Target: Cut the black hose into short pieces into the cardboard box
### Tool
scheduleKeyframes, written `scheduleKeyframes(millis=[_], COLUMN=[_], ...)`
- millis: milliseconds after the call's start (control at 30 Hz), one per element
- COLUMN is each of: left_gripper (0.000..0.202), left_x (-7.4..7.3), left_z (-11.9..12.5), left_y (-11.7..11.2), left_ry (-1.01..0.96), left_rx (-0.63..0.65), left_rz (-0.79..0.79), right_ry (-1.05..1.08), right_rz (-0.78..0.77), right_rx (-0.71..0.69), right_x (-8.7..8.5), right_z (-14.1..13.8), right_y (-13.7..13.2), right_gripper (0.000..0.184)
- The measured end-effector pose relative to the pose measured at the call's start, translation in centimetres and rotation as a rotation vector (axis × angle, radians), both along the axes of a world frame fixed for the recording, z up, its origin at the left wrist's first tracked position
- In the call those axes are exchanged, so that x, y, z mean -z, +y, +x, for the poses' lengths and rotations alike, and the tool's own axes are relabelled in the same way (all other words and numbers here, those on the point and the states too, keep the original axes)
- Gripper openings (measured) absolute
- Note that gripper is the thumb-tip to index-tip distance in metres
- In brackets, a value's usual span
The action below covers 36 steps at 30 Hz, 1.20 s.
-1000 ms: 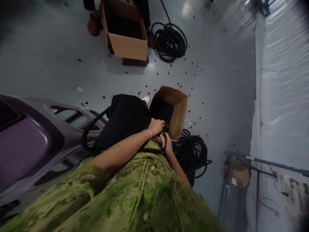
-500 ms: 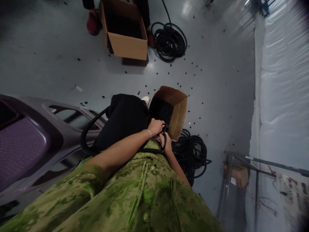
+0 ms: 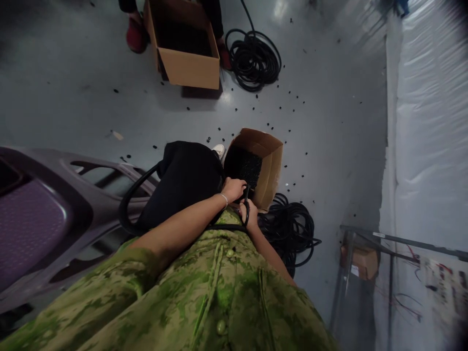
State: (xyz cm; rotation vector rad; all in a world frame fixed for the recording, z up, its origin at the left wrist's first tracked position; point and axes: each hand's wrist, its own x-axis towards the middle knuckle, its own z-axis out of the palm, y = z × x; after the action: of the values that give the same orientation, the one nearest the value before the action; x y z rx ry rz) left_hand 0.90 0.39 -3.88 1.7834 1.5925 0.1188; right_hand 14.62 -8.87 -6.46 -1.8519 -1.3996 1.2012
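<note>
My right hand [image 3: 251, 214] is closed on black-handled scissors [image 3: 246, 210], whose blades point up toward the box. Close beside it, my left hand [image 3: 234, 188], with a thin bracelet at the wrist, has its fingers pinched near the blades. It appears to grip the end of a black hose [image 3: 126, 204], mostly hidden by the fingers. The hose runs across my waist, bends out at my left and passes behind my knee. Just beyond my hands stands an open cardboard box [image 3: 272, 170] between my feet, with many small black pieces [image 3: 248, 165] inside.
A coil of black hose [image 3: 292, 224] lies right of the box. Opposite sits another person with a larger cardboard box [image 3: 190, 70] and a second hose coil [image 3: 254, 61]. Small black bits dot the floor. A purple-grey chair [image 3: 32, 224] is at left, a metal frame [image 3: 395, 248] at right.
The scissors' blades have swung slightly, and the finger loops look narrower than before. Both hands stay close together over the box edge; the whole view has shifted a little.
</note>
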Motion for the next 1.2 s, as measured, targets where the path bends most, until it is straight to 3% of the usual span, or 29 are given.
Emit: scheduleKeyframes(millis=[133, 333, 633, 833, 1000, 1200], left_gripper=[0.033, 0.032, 0.026, 0.025, 0.024, 0.03], left_x=[-0.3, -1.9, -4.6, -3.9, -3.2, -2.6], left_z=[-0.2, -0.1, -0.2, -0.3, -0.3, -0.3], left_y=[0.1, 0.1, -1.1, -0.6, -0.5, -0.6], left_ry=[0.02, 0.057, 0.129, 0.063, 0.02, -0.027], left_rx=[0.04, 0.079, 0.175, 0.104, 0.135, 0.085], left_rz=[0.008, 0.029, 0.237, 0.113, 0.105, 0.096], right_ry=[-0.049, -0.04, 0.034, 0.145, 0.31, 0.343], right_rz=[-0.01, 0.012, 0.025, -0.07, -0.14, -0.202], right_rx=[0.006, 0.053, 0.079, 0.045, 0.086, 0.196], right_x=[0.2, 0.4, -0.4, -1.5, -2.5, -2.0], right_z=[0.0, -0.2, 0.0, 0.1, -0.2, -1.2], right_y=[0.0, -0.1, -0.3, 0.2, 1.0, 1.7], right_gripper=[0.023, 0.022, 0.027, 0.032, 0.038, 0.038])
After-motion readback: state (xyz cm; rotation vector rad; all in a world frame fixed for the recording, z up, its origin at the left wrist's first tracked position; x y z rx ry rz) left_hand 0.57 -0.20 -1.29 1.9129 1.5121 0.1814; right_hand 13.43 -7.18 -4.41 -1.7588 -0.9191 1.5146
